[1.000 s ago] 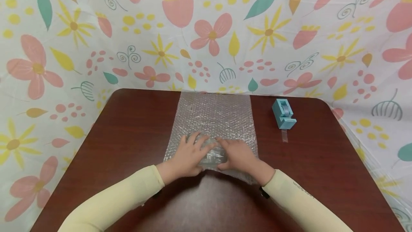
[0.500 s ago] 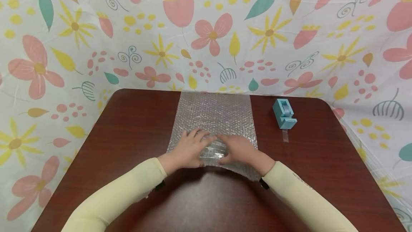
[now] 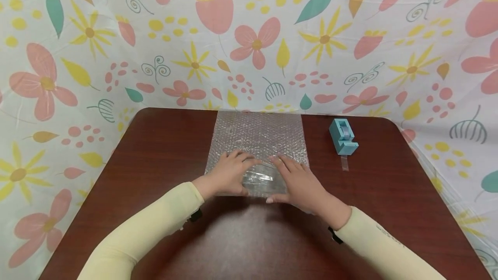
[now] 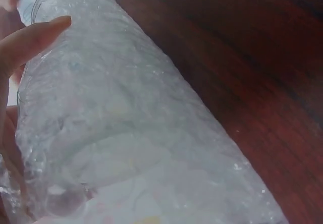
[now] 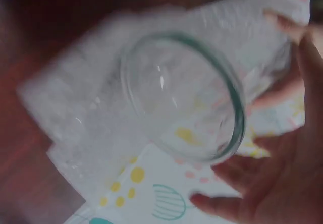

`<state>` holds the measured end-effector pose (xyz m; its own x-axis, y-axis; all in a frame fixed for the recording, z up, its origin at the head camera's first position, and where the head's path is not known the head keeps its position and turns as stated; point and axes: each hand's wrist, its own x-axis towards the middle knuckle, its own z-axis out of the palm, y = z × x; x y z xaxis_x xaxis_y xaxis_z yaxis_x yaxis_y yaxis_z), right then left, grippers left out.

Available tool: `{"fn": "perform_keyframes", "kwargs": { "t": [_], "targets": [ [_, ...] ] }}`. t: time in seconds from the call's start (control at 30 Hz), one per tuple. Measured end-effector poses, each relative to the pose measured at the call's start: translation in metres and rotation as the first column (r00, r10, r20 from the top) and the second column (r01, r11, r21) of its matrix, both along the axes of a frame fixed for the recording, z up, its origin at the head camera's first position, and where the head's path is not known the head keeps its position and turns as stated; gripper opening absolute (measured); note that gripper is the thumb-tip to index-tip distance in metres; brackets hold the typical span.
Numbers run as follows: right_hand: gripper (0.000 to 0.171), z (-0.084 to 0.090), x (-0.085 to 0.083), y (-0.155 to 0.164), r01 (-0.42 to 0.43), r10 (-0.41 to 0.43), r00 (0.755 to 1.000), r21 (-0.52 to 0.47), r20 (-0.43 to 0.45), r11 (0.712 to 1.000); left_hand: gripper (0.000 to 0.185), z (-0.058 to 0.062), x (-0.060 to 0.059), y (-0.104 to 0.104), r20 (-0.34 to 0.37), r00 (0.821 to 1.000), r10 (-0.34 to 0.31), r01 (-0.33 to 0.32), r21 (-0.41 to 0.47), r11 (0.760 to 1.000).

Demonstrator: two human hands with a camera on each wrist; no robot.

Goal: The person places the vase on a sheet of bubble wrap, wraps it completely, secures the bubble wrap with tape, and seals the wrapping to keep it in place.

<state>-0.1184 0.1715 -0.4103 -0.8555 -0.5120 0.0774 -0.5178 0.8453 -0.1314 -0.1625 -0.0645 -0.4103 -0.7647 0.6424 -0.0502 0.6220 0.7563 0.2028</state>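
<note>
A clear glass [image 3: 260, 177] lies on its side, rolled into the near end of a bubble wrap sheet [image 3: 258, 135] on the dark red table [image 3: 163, 150]. My left hand [image 3: 227, 174] holds the roll's left part, fingers over the top and thumb at the near side. One finger [image 4: 30, 40] lies on the bubble wrap [image 4: 141, 133] in the left wrist view. My right hand [image 3: 301, 180] lies on the right part with its fingers straight. The right wrist view shows the glass mouth [image 5: 181, 98] ringed by bubble wrap [image 5: 70, 133], with the right hand [image 5: 282, 183] spread beside it.
A light blue tape dispenser [image 3: 343, 136] stands at the back right of the table, with a short strip of tape [image 3: 344, 163] hanging from it. A flowered cloth [image 3: 249, 33] hangs behind and around the table.
The wrapped glass has rolled a little away from me, taking up more of the sheet. My right hand has slid back toward me and now lies flatter on the roll.
</note>
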Motion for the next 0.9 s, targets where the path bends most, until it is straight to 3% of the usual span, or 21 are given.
{"fn": "perform_keyframes", "kwargs": {
  "t": [0.1, 0.23, 0.33, 0.47, 0.57, 0.8, 0.9],
  "targets": [
    [0.123, -0.011, 0.014, 0.001, 0.015, -0.011, 0.990, 0.025, -0.139, 1.000, 0.095, 0.002, -0.004, 0.001, 0.034, 0.999, -0.004, 0.004, 0.003, 1.000],
    [0.128, -0.029, 0.022, -0.005, 0.040, 0.000, 0.954, 0.127, -0.301, 0.991, 0.097, 0.004, -0.010, 0.002, 0.060, 0.998, -0.003, 0.004, -0.014, 1.000],
    [0.126, -0.041, 0.023, -0.009, 0.043, 0.031, 0.916, 0.174, -0.400, 0.984, 0.097, 0.005, -0.013, 0.002, 0.077, 0.997, 0.001, 0.000, -0.020, 1.000],
    [0.147, -0.054, 0.021, -0.012, 0.019, 0.072, 0.847, 0.165, -0.527, 0.986, 0.096, 0.006, -0.015, 0.004, 0.088, 0.996, 0.004, -0.004, -0.008, 1.000],
    [0.160, -0.060, 0.015, -0.013, 0.011, 0.088, 0.807, 0.164, -0.584, 0.986, 0.095, 0.007, -0.017, 0.004, 0.089, 0.996, 0.005, -0.005, -0.009, 1.000],
    [0.162, -0.062, -0.007, -0.010, 0.006, 0.153, 0.755, 0.240, -0.637, 0.971, 0.095, 0.003, -0.015, 0.002, 0.088, 0.996, 0.005, -0.008, 0.037, 0.999],
    [0.155, -0.062, -0.012, -0.010, -0.012, 0.182, 0.745, 0.260, -0.642, 0.966, 0.096, 0.003, -0.014, 0.001, 0.085, 0.996, 0.016, -0.021, 0.060, 0.998]
  ]
}}
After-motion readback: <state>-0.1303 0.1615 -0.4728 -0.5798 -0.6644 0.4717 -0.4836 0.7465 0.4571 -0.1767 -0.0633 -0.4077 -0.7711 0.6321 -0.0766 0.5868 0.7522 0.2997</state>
